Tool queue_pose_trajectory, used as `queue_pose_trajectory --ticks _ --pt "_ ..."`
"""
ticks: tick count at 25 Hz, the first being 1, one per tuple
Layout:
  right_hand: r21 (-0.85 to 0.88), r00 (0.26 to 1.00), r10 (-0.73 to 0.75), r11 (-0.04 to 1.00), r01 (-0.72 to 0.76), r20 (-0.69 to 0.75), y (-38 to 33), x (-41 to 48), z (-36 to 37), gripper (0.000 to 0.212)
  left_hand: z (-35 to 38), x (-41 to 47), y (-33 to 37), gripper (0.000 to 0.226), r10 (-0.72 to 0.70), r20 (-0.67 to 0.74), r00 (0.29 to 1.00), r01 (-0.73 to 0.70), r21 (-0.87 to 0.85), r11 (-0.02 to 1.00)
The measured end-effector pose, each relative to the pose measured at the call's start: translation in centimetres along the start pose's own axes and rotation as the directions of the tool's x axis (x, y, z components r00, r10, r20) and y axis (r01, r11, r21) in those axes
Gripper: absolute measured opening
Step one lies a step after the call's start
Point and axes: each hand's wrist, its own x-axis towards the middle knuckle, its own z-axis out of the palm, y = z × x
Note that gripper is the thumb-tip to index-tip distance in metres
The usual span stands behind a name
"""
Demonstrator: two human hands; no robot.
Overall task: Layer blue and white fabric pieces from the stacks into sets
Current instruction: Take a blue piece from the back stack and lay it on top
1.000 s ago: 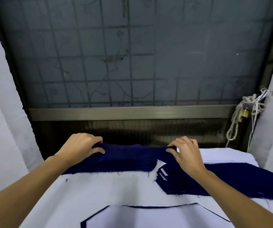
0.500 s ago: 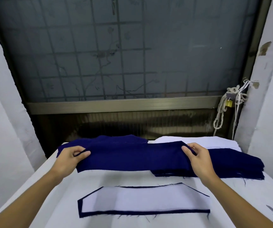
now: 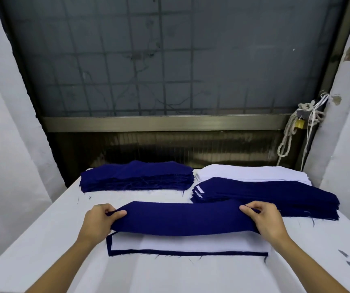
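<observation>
From the head camera, the landmark is the white piece (image 3: 180,243), which lies flat on the table (image 3: 43,240) over a blue layer whose edge shows along its near and left sides. The blue piece (image 3: 180,218) hangs just above the far half of the white piece, stretched lengthwise between both hands. The left hand (image 3: 98,220) pinches its left end between thumb and curled fingers. The right hand (image 3: 265,220) grasps the right end the same way.

Beyond the white piece to the left sits the blue stack (image 3: 136,176), and beyond it to the right the white stack (image 3: 254,173). A pile of finished sets (image 3: 275,195) lies between the white stack and the white piece.

The blue piece looks light, soft and limp. It bows in the middle and its cut edges are fraying. Holding both short ends under light tension seems the best way to lay it square, since a one-handed hold would likely let it fold or drag the white piece askew.
</observation>
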Motion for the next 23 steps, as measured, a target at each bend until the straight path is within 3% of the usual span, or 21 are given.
queue_pose_trajectory --ticks 4,7,13,16,20,23 --pt "-0.232 0.999 0.029 0.972 -0.033 -0.020 1.2 -1.4 -0.2 0.011 0.9 -0.9 -1.8 0.032 0.033 0.048 0.998 -0.045 0.260 0.965" --pt "-0.425 0.997 0.034 0.903 -0.062 -0.073 1.8 -2.7 0.0 0.013 1.6 -1.9 -3.2 0.033 0.026 0.029 0.999 -0.034 0.339 0.940" --pt "-0.563 0.987 -0.105 0.827 0.017 -0.124 2.9 -3.7 0.3 0.003 2.5 -3.6 -4.7 0.024 0.105 -0.154 0.983 -0.057 0.288 0.956" --pt "-0.633 0.982 -0.162 0.771 0.066 -0.095 3.6 -3.4 0.7 0.020 3.0 -3.8 -4.9 0.020 0.169 -0.186 0.968 -0.101 0.330 0.939" --pt "-0.744 0.980 -0.196 0.658 0.120 -0.015 4.0 -3.4 1.2 0.038 3.2 -3.2 -5.4 0.023 0.251 -0.148 0.957 -0.183 0.364 0.913" --pt "-0.747 0.988 -0.155 0.654 0.120 0.023 3.9 -3.4 1.0 0.038 3.0 -3.2 -5.6 0.026 0.238 -0.102 0.966 -0.198 0.300 0.933"
